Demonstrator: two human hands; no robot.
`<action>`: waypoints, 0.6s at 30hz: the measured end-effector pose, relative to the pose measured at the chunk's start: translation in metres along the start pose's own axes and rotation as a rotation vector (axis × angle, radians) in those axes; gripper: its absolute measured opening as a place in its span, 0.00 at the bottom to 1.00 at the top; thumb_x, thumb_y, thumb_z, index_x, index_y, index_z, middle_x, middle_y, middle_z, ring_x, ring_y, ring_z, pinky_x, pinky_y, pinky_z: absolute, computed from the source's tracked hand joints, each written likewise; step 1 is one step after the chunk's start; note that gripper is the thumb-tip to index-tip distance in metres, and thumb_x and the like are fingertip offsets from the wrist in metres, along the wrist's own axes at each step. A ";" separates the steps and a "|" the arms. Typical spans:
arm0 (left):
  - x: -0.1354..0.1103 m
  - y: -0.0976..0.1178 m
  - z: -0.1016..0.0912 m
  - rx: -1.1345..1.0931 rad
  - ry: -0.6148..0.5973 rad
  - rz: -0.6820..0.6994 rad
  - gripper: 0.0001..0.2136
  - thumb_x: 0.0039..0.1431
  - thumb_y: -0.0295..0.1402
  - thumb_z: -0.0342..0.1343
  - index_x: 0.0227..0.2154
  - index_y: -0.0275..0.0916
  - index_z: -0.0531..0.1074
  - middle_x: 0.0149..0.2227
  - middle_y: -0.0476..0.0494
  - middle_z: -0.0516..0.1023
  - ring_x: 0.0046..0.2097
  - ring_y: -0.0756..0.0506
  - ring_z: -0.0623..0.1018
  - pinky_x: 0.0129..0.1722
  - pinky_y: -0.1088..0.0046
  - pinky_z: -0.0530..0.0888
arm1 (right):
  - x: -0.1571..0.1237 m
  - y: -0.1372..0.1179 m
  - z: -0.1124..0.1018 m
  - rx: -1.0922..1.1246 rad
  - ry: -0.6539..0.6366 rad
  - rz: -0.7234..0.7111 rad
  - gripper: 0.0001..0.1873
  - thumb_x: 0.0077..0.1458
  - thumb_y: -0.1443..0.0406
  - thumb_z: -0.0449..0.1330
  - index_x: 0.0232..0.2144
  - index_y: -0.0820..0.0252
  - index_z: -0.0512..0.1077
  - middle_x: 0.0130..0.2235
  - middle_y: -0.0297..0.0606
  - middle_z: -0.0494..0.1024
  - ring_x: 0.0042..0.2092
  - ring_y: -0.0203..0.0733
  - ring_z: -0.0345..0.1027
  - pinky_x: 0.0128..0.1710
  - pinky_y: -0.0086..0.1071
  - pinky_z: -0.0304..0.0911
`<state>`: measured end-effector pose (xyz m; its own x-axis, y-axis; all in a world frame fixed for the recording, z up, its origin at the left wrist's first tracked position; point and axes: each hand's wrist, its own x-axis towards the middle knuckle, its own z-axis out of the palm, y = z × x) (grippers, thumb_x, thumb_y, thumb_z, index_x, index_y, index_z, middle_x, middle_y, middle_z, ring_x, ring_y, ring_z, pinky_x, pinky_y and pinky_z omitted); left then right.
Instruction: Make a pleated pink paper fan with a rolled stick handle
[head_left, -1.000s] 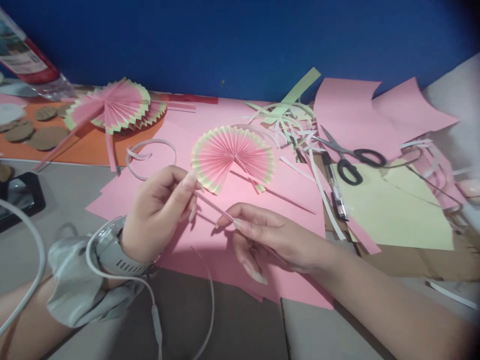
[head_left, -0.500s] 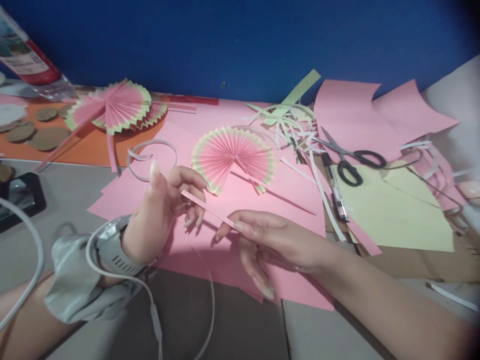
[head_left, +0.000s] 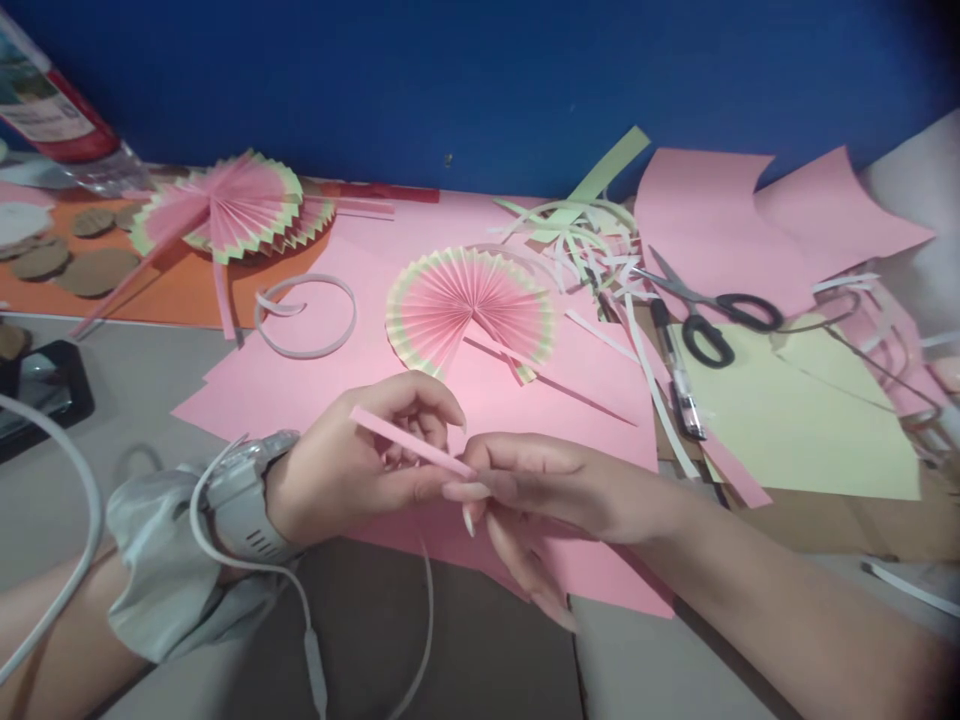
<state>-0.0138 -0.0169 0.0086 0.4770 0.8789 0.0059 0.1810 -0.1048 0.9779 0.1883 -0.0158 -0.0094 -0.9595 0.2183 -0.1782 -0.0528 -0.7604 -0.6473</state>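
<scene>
A narrow pink paper strip (head_left: 401,440) runs slantwise between my two hands over a large pink sheet (head_left: 315,375). My right hand (head_left: 555,490) pinches its lower right end between thumb and fingers. My left hand (head_left: 360,465), with a grey watch on the wrist, curls its fingers round the strip's middle, thumb tip meeting the right hand. Just beyond the hands lies a pleated pink fan with a yellow-green rim (head_left: 469,305), not fully closed into a circle.
A stack of finished pleated fans (head_left: 225,205) lies on orange paper at the back left, near cardboard discs (head_left: 94,270). Scissors (head_left: 705,310), a pen (head_left: 675,370), paper scraps and yellow-green sheets (head_left: 810,420) lie to the right. A curled white strip (head_left: 304,315), a phone (head_left: 41,385) and a white cable sit left.
My left hand has let go of the strip's upper end, dropped and moved right, closing round the strip's middle until it touches my right hand. The right hand has kept its pinch.
</scene>
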 end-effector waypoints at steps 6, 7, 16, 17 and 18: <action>-0.001 0.001 -0.004 -0.085 -0.060 -0.007 0.16 0.44 0.34 0.67 0.33 0.36 0.68 0.23 0.53 0.69 0.24 0.54 0.68 0.22 0.81 0.66 | -0.002 -0.004 0.000 -0.101 0.001 0.039 0.15 0.64 0.55 0.48 0.38 0.62 0.64 0.18 0.27 0.72 0.18 0.31 0.66 0.23 0.26 0.61; -0.001 0.001 -0.005 -0.111 -0.064 -0.018 0.16 0.44 0.34 0.67 0.33 0.36 0.67 0.23 0.53 0.69 0.24 0.54 0.68 0.22 0.81 0.66 | -0.002 -0.005 0.000 -0.118 -0.010 0.044 0.15 0.64 0.55 0.48 0.38 0.62 0.64 0.18 0.27 0.72 0.17 0.31 0.65 0.23 0.26 0.61; 0.001 -0.001 -0.009 -0.220 -0.058 0.000 0.16 0.45 0.37 0.67 0.33 0.37 0.68 0.24 0.53 0.68 0.25 0.53 0.68 0.23 0.80 0.65 | -0.004 -0.010 0.005 -0.156 -0.002 0.067 0.17 0.63 0.53 0.48 0.37 0.61 0.64 0.16 0.24 0.69 0.15 0.29 0.61 0.24 0.26 0.61; 0.001 -0.001 -0.009 -0.224 -0.059 0.004 0.16 0.45 0.37 0.67 0.34 0.37 0.68 0.24 0.53 0.68 0.25 0.53 0.68 0.23 0.80 0.65 | -0.004 -0.009 0.005 -0.159 0.004 0.063 0.17 0.64 0.53 0.48 0.37 0.62 0.64 0.15 0.23 0.69 0.15 0.29 0.61 0.24 0.26 0.61; 0.000 -0.002 -0.009 -0.225 -0.058 0.007 0.16 0.45 0.37 0.67 0.34 0.37 0.68 0.24 0.52 0.69 0.25 0.53 0.68 0.23 0.80 0.65 | -0.004 -0.009 0.006 -0.164 0.010 0.060 0.16 0.64 0.54 0.48 0.37 0.62 0.64 0.15 0.23 0.69 0.15 0.29 0.61 0.24 0.26 0.61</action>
<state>-0.0215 -0.0122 0.0088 0.5273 0.8496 0.0070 -0.0157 0.0015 0.9999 0.1912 -0.0135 0.0014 -0.9566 0.1822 -0.2275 0.0516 -0.6625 -0.7473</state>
